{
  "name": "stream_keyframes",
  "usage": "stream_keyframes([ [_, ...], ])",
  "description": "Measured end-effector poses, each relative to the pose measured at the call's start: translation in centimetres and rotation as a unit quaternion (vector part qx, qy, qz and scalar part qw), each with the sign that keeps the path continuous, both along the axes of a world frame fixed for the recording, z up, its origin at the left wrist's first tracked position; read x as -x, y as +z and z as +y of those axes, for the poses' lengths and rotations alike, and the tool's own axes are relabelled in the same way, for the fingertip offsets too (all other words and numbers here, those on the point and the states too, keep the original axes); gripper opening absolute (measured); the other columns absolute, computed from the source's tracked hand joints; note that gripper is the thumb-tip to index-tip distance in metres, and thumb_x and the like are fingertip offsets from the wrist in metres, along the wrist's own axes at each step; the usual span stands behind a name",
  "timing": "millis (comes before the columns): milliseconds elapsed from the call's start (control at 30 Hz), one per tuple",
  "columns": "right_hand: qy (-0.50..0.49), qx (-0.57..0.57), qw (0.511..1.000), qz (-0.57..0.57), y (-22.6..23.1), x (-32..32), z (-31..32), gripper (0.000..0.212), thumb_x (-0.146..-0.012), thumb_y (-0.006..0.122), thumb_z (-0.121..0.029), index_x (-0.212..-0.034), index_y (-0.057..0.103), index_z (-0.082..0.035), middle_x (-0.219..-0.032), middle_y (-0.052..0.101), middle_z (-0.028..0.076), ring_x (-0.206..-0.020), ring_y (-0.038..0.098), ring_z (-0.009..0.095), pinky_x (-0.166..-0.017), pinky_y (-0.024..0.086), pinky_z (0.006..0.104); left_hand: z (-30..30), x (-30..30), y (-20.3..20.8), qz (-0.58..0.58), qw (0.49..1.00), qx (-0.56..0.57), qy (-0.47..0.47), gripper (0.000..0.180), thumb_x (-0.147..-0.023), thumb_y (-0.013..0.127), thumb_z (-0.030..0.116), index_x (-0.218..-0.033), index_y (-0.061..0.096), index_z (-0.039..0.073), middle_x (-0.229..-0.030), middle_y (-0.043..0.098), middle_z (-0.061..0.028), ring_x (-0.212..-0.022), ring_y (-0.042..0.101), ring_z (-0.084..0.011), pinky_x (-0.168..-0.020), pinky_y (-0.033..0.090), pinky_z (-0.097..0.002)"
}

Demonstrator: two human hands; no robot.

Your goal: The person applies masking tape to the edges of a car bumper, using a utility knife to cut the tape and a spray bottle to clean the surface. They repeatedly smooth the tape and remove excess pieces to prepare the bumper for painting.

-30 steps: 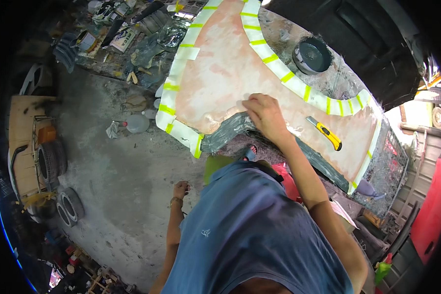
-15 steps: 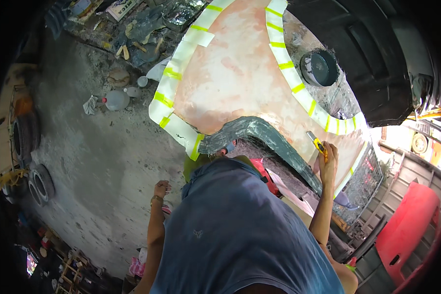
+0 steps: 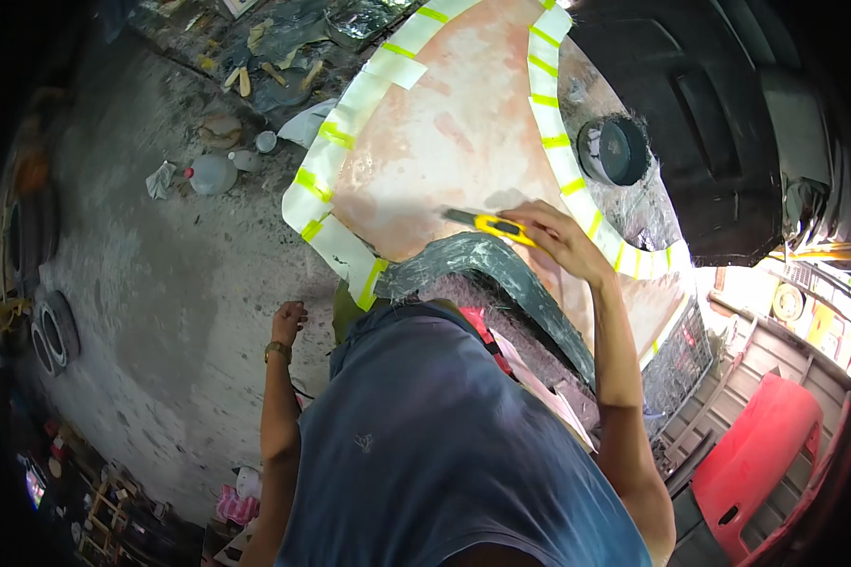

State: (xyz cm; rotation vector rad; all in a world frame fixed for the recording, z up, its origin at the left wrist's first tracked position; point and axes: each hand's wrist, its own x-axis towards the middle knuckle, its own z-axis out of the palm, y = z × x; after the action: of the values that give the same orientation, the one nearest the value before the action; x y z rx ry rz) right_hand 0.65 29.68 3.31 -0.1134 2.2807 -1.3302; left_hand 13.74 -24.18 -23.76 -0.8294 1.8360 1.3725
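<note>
My right hand (image 3: 560, 244) grips a yellow utility knife (image 3: 507, 229) over the panel. Its long blade is out and points left, slightly blurred; I cannot tell whether it touches the surface. Beneath lies a large curved panel (image 3: 463, 123), pale and blotched pink. White strips with short yellow-green tape pieces (image 3: 336, 135) line its left and right borders. A rough dark green-grey arched edge (image 3: 473, 253) runs along its near side, just below the knife. My left hand (image 3: 291, 319) hangs beside my body above the floor, fingers loosely curled, with nothing visible in it.
A round dark tub (image 3: 616, 151) stands right of the panel, near a big black moulded part (image 3: 700, 113). A red panel (image 3: 758, 463) leans at the lower right. Jugs (image 3: 212, 175) sit on the concrete floor at left, with tyres (image 3: 59, 328) farther left.
My right hand has swung left and away from me with the utility knife, from the panel's right end to above the arch. The knife now points left. My left hand has risen slightly.
</note>
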Motion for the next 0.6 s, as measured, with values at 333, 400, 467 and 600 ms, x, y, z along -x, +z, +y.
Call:
stream_keyframes([
  [333, 0.224, 0.037, 0.973, -0.044, -1.8, 8.0, -2.3, 0.033, -0.087, 0.067, 0.001, -0.119, 0.068, -0.004, -0.113, 0.066, 0.008, -0.107, 0.062, 0.021, -0.093, 0.05, 0.0337, 2.8, -1.2, 5.6, 0.123, 0.991, 0.034, -0.029, 0.028, -0.099, 0.061, 0.027, -0.113, 0.068, 0.004, -0.091, 0.07, -0.0031, -0.08, 0.063, -0.0126, -0.071, 0.05, -0.0294],
  [400, 0.272, 0.007, 0.962, 0.005, -1.8, 8.7, -2.3, 0.031, -0.086, 0.066, 0.001, -0.116, 0.068, -0.005, -0.111, 0.067, 0.01, -0.104, 0.064, 0.024, -0.091, 0.051, 0.0355, 3.2, -1.9, 6.2, 0.134, 0.988, 0.055, -0.045, 0.028, -0.099, 0.061, 0.026, -0.112, 0.067, 0.003, -0.091, 0.07, -0.0044, -0.08, 0.063, -0.0133, -0.072, 0.05, -0.0297],
  [467, 0.3, -0.014, 0.953, 0.05, -1.7, 9.4, -2.1, 0.029, -0.086, 0.064, 0.002, -0.114, 0.069, -0.005, -0.109, 0.067, 0.012, -0.101, 0.065, 0.028, -0.089, 0.052, 0.0372, 3.5, -2.8, 6.5, 0.13, 0.987, 0.081, -0.054, 0.028, -0.099, 0.061, 0.026, -0.112, 0.067, 0.002, -0.09, 0.07, -0.0062, -0.079, 0.063, -0.0141, -0.073, 0.05, -0.0304],
  [600, 0.313, -0.052, 0.945, 0.08, -1.3, 10.0, -1.9, 0.026, -0.088, 0.062, 0.0, -0.111, 0.07, -0.008, -0.104, 0.068, 0.01, -0.094, 0.066, 0.03, -0.083, 0.051, 0.039, 3.7, -3.9, 6.7, 0.163, 0.98, 0.091, -0.069, 0.027, -0.098, 0.061, 0.024, -0.111, 0.066, 0.001, -0.09, 0.07, -0.0095, -0.08, 0.064, -0.0163, -0.074, 0.051, -0.0324],
])
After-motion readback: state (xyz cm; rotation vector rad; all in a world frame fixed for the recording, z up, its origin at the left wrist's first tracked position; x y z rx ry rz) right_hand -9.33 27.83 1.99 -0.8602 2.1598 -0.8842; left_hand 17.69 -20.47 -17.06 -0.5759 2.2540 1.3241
